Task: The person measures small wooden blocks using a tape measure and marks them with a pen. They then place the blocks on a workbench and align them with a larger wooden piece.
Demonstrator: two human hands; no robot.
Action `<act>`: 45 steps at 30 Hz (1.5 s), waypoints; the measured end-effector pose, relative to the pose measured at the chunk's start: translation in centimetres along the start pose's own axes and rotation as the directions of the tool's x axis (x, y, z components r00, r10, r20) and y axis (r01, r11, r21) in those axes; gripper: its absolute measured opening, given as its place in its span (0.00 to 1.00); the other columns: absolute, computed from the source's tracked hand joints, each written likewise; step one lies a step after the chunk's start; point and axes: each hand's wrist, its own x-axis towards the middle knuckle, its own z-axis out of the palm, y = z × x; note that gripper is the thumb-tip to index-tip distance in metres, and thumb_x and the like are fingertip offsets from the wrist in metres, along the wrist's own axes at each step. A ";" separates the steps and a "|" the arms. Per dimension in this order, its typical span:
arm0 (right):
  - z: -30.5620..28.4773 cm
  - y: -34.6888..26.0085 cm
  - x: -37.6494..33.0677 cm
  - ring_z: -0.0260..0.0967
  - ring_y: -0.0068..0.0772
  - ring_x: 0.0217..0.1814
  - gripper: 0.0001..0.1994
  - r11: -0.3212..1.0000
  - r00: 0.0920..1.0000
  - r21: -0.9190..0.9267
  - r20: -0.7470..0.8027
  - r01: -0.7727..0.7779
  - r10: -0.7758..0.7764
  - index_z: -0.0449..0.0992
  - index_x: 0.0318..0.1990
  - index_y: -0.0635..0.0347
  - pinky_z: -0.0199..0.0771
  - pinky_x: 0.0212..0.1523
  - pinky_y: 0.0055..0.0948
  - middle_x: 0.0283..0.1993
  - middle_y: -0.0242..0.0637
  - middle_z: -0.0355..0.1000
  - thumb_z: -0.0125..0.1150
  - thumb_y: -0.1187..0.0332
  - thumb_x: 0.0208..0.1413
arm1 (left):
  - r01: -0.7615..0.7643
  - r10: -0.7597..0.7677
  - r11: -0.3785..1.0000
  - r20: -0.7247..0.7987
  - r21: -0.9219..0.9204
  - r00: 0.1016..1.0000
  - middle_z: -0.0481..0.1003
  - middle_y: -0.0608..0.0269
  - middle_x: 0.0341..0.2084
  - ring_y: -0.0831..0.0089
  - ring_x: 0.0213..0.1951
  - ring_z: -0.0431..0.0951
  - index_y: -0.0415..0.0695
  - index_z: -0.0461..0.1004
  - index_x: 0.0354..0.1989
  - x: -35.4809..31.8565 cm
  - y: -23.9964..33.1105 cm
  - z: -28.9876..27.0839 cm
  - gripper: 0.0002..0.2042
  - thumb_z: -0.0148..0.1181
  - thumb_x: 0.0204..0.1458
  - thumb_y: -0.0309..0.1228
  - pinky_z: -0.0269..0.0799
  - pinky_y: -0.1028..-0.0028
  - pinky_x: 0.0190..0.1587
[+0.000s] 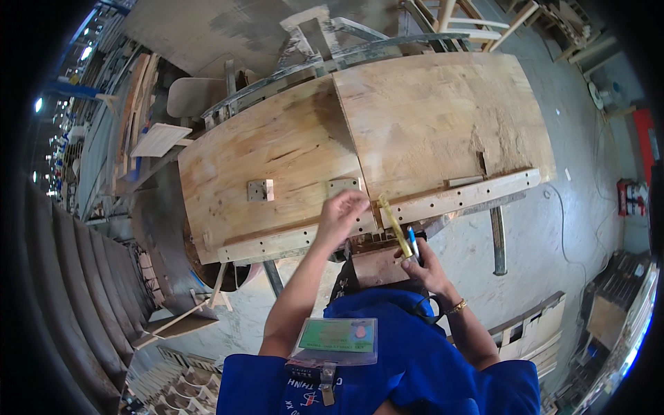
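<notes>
My right hand is closed around a narrow yellow strip, which resembles a tape measure's blade, and a blue-and-white pen. The strip slants up and left to the edge of the wooden boards. Left of its tip is my left hand, its fingers bent together over the near edge; whether anything is between them is hidden. Just beyond those fingers lies a small wooden block with holes. A second drilled block rests farther left on the board.
Two large wooden boards meet at a seam. Drilled wooden rails run along their near edges. A metal leg stands below on the right. Stacked timber is at the left, and a cable trails over the floor at right.
</notes>
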 end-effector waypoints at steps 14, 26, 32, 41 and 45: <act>5.8 0.7 3.7 0.65 0.20 0.28 0.29 0.946 0.969 0.265 -0.207 0.186 -0.133 0.68 0.53 0.70 0.68 0.28 0.21 0.33 0.33 0.70 0.59 0.53 0.53 | -0.322 0.337 0.932 -0.064 0.168 0.940 0.62 0.53 0.57 0.62 0.58 0.65 0.42 0.56 0.58 2.9 -7.9 -7.8 0.35 0.63 0.37 0.17 0.71 0.65 0.55; 10.9 0.5 15.9 0.67 0.37 0.39 0.29 0.942 0.947 -0.184 -0.104 0.282 -0.304 0.66 0.58 0.68 0.67 0.42 0.31 0.37 0.43 0.70 0.62 0.59 0.53 | -0.393 0.373 0.908 -0.144 -0.144 0.917 0.57 0.49 0.60 0.61 0.61 0.61 0.45 0.47 0.62 4.7 -11.5 -11.2 0.43 0.67 0.37 0.21 0.62 0.61 0.61; 11.3 -0.1 16.8 0.69 0.40 0.41 0.28 0.929 0.953 -0.238 -0.042 0.283 -0.301 0.66 0.57 0.69 0.69 0.41 0.31 0.43 0.45 0.71 0.65 0.62 0.52 | -0.485 0.479 0.866 -0.081 -0.119 0.874 0.51 0.41 0.63 0.57 0.60 0.60 0.39 0.40 0.65 5.3 -10.6 -11.2 0.43 0.60 0.41 0.27 0.59 0.60 0.61; 11.9 -0.7 17.4 0.73 0.47 0.44 0.20 0.957 0.978 -0.234 -0.079 0.172 -0.195 0.69 0.50 0.68 0.74 0.41 0.34 0.47 0.50 0.70 0.65 0.69 0.51 | -0.512 0.509 0.851 -0.055 -0.120 0.859 0.52 0.37 0.61 0.60 0.55 0.64 0.38 0.40 0.65 5.6 -10.7 -11.2 0.42 0.60 0.44 0.30 0.63 0.61 0.56; 12.1 -0.6 17.4 0.73 0.46 0.42 0.20 0.943 0.970 -0.266 -0.083 0.201 -0.230 0.69 0.50 0.67 0.74 0.39 0.33 0.47 0.50 0.70 0.65 0.70 0.51 | -0.515 0.508 0.840 -0.085 -0.168 0.857 0.53 0.37 0.60 0.60 0.55 0.64 0.37 0.41 0.64 5.7 -10.7 -11.0 0.41 0.61 0.45 0.30 0.64 0.62 0.56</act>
